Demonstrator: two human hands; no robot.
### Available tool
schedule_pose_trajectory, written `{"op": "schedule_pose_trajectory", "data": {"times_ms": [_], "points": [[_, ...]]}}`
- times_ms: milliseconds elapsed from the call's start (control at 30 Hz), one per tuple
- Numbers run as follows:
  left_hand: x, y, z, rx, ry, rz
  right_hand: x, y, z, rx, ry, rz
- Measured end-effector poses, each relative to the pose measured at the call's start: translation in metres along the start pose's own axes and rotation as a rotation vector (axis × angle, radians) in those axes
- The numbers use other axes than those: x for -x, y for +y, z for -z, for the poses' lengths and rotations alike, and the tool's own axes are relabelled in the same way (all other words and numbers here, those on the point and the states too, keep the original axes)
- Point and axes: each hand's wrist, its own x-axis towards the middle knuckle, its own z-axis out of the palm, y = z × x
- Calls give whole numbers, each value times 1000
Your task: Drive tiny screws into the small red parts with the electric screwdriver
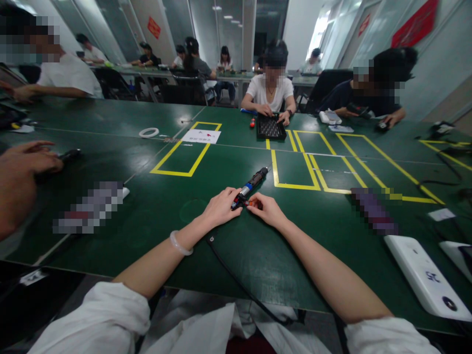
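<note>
My left hand (222, 205) is closed around the rear part of an electric screwdriver (254, 182). The tool is dark with a blue and silver band, and its thin bit points away to the upper right, over the green table. My right hand (268, 210) is closed in a pinch at the tool's rear end. Between its fingertips shows a small red-orange piece (252, 202); I cannot make out its kind or whether it is fixed to the tool. Below my left hand lies the end of a black cable (211, 239).
Yellow tape outlines (295, 186) mark the green table (147, 221). A white power bank (424, 275) and a blurred phone (374, 211) lie at right, another phone (92, 206) at left. A co-worker's hand (22, 172) reaches in there. Across sits a person with a black tray (271, 135).
</note>
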Motion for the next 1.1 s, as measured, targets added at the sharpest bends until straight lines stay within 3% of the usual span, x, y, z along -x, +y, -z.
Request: {"op": "schedule_pose_trajectory", "data": {"times_ms": [600,833,1100], "points": [[0,3,-1,30,-33,-64,-6,-4,-12,68,-35,-2],[0,2,-4,15,-43,-70,-4,-6,-10,-14,-95,79],[-1,2,-3,30,-42,-90,-5,-4,-12,-67,-70,78]]}}
